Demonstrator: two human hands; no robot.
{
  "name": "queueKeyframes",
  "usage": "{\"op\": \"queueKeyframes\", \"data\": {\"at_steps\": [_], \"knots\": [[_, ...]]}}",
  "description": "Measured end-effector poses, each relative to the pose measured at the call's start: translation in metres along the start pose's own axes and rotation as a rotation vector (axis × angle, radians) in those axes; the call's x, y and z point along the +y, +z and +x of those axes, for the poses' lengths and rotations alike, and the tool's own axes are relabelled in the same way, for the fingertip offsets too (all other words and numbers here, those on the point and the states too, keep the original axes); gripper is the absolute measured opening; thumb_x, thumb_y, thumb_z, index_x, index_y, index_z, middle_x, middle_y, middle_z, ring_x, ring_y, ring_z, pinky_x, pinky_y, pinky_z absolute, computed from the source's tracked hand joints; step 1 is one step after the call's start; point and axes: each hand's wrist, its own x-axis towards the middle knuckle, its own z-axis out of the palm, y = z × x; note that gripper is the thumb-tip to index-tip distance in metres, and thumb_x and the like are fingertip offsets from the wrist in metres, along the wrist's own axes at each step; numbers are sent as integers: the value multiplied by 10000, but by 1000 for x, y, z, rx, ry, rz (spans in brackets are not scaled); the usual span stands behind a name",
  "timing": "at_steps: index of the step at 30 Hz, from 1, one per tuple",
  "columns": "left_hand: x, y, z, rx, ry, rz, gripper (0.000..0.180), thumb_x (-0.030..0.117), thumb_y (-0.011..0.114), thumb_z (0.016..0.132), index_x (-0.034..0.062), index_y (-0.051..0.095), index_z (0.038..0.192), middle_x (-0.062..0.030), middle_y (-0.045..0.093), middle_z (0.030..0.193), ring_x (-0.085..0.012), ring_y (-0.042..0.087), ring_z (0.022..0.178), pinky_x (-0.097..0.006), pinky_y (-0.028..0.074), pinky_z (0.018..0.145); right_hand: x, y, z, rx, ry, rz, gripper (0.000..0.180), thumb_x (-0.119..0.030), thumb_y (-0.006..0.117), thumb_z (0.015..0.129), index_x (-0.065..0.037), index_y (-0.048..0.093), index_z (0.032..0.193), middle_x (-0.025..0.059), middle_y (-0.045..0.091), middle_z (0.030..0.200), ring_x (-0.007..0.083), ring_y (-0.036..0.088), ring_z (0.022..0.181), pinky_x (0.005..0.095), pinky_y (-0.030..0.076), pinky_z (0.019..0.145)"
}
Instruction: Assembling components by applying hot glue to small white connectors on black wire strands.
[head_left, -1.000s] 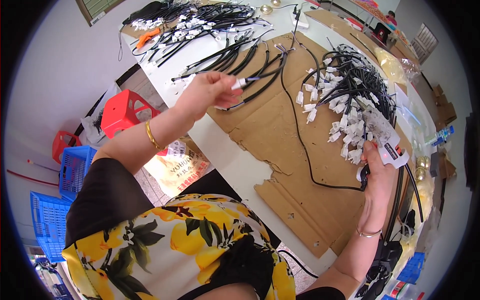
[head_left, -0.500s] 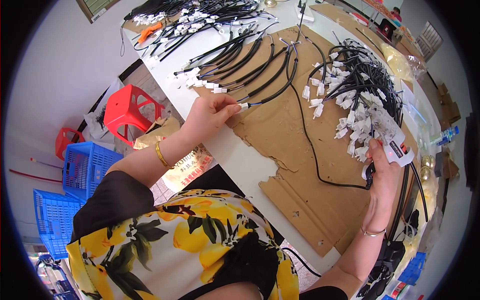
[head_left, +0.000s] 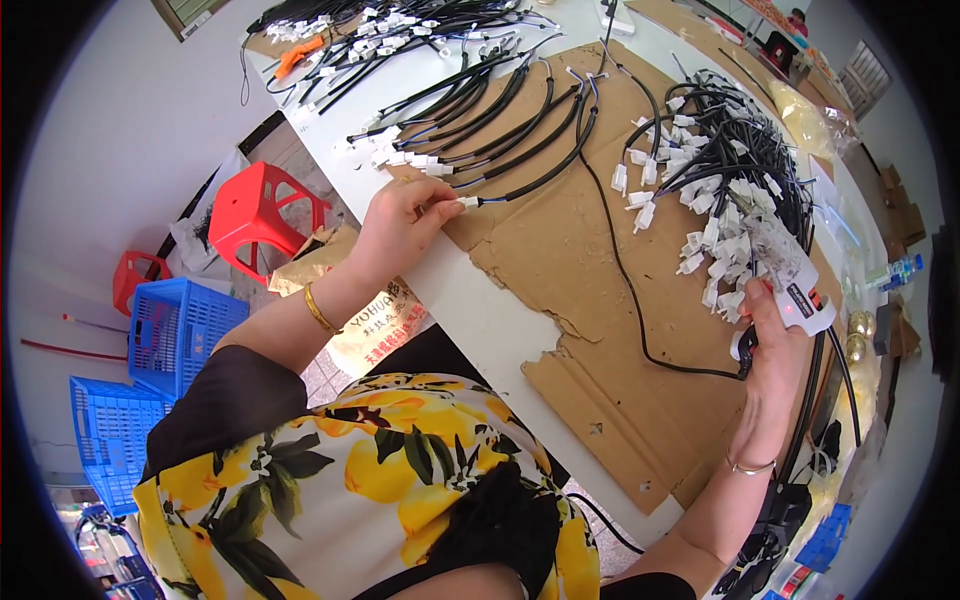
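Between the thumb and fingers of my left hand (head_left: 412, 212) is the white plug connector (head_left: 468, 203) at the near end of a black-sleeved cable (head_left: 545, 178). That cable lies curved on the cardboard sheet (head_left: 540, 255), with thin wires at its far end. Several similar cables (head_left: 490, 115) lie fanned out beyond it, their white connectors toward my left. At the right, my right hand (head_left: 775, 345) is closed round a white corded hand tool (head_left: 802, 304) with a dark label and a small red light. Its front reaches over a pile of white connectors (head_left: 715, 245); the tip is hard to make out.
A black cord (head_left: 625, 290) runs across the cardboard toward a white power strip (head_left: 615, 18). More cables (head_left: 400, 40) and an orange tool (head_left: 298, 58) lie at the far left. Red stools (head_left: 262, 215) and blue crates (head_left: 185, 335) stand beside the table; a bottle (head_left: 895, 270) is at right.
My left hand has moved slightly left, drawing the cable's connector with it toward the row of other connectors. My right hand keeps its hold on the tool with hardly any change.
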Motion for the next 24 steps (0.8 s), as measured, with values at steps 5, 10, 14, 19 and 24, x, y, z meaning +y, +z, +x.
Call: {"op": "queueKeyframes", "data": {"at_steps": [5,10,14,19,24], "knots": [[0,-2,-5,27,72,98,120,91,654,720,-2,612,782,-95,586,676,-187,516,549,-271,417,518,3,0,2,-17,19,2,220,-197,690,726,-49,588,853,-8,552,660,66,486,591,198,353,543],[7,-3,-9,51,103,84,125,83,667,704,18,609,793,-74,592,671,-187,518,552,-273,424,510,1,-1,0,-8,23,-23,220,-207,687,729,-49,590,845,-7,556,660,67,487,593,199,350,549],[3,-9,-14,149,132,78,92,67,645,734,13,602,795,-62,597,670,-150,540,568,-247,435,519,4,0,1,-21,25,-26,218,-200,684,731,-43,590,850,-3,557,662,70,486,591,203,353,551],[-2,-15,-15,73,-184,-324,98,56,551,831,-14,572,896,-39,590,716,-78,559,642,-201,449,577,3,0,0,-26,29,-15,209,-180,677,735,-33,588,854,7,563,672,78,489,591,209,360,555],[6,-19,1,-94,-250,-531,181,77,510,859,6,528,1025,-59,606,784,-85,561,625,-206,459,581,5,-2,1,-28,23,-58,207,-176,674,737,-33,587,859,8,563,676,80,497,601,208,367,557]]}}
